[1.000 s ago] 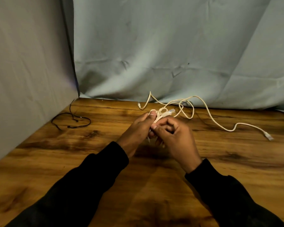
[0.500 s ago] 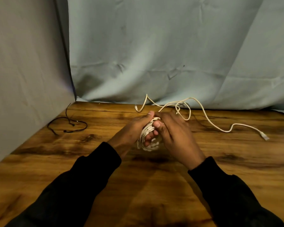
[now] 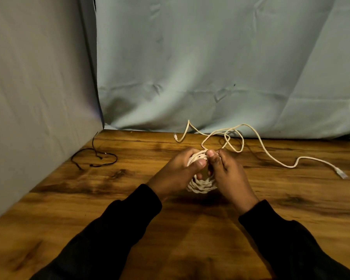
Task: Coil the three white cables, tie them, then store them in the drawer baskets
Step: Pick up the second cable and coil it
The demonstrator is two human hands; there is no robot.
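Observation:
A white cable wound into a small coil [image 3: 201, 185] hangs between my two hands above the wooden table [image 3: 69, 209]. My left hand [image 3: 177, 172] grips the coil's left side, thumb across the strands near the top. My right hand [image 3: 227, 174] pinches the coil's top right with thumb and fingers. Loose white cable [image 3: 257, 142] lies in open loops behind my hands and runs right to a plug [image 3: 340, 173]; another end [image 3: 175, 136] rests near the backdrop. How many separate cables make up the loose loops, I cannot tell. No drawer or basket is in view.
A thin black cord [image 3: 95, 158] lies at the table's back left corner. Grey-blue cloth [image 3: 210, 67] hangs behind the table and a grey panel [image 3: 34, 87] stands along its left side.
The coil has turned from a small bundle at my fingertips to hanging loops between both hands. My hands dropped slightly toward the table; the loose cable stayed put.

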